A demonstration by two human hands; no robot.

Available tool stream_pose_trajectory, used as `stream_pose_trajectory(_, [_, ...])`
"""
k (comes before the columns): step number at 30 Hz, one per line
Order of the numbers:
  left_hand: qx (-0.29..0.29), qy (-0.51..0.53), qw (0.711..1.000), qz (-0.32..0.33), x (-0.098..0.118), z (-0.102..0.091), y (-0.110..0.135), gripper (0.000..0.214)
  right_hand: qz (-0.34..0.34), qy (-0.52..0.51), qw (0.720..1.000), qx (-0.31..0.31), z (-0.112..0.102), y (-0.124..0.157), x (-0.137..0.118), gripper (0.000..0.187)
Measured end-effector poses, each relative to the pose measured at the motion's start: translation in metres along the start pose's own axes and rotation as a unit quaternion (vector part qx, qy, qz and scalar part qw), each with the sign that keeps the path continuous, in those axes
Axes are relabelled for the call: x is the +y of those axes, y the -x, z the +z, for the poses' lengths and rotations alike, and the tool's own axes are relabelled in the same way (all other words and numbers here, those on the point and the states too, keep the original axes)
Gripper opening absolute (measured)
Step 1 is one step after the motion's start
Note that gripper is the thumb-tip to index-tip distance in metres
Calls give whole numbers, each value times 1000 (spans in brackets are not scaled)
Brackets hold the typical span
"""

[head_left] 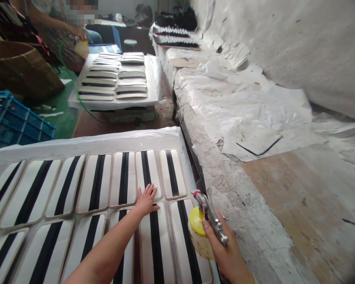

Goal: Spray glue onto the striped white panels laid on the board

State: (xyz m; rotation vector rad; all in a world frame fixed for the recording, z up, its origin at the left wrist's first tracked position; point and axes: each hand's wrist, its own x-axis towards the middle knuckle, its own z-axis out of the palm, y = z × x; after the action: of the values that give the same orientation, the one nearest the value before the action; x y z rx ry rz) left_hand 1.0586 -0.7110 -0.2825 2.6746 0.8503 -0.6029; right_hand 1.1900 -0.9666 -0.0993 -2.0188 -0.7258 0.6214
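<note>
My left hand [147,201] is open, its fingers spread over the lower end of a white panel [154,189] with a black stripe down its middle. It seems to touch the panel; the thumb reaches over the panel below. In my right hand [225,248] is a metal spray gun [211,217], gripped at the table's right edge. A cup with a yellow lid [196,217] hangs from the gun. The cup partly covers another striped panel [182,221]. Several more such panels lie in two rows on the white-covered table [130,141].
Farther off stands a second covered table [154,79] with stacked striped panels. A person [59,35] is beside it. A green hose [77,92] hangs there. At left are a blue crate [17,120] and a cardboard box [20,71]. A long, paper-covered ledge [225,106] runs along the right.
</note>
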Motion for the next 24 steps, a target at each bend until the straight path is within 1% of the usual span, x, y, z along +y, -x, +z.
stream_pose_trajectory(2, [-1,-2,1000,-1,0,0,1,91,5,-1,1000,-18,-2,8,3,39])
stream_pose_trajectory(5, [-2,-5,1000,-2,1,-2,1,90,2,-15,999,-42,-3,15,3,37])
stream_pose_trajectory(10, [-5,-5,1000,-3,1,-3,2,91,5,-37,999,-39,-2,22,0,35])
stream_pose_trajectory(14, [-2,-9,1000,-2,-1,-1,1,91,22,-24,999,-37,-4,35,2,39])
stream_pose_trajectory(18, [-5,-16,1000,-3,-1,-1,2,89,33,-24,997,-69,-9,60,11,36])
stream_pose_trajectory(24, [-17,-16,1000,-5,0,-6,5,91,81,-24,992,-91,-15,105,34,35])
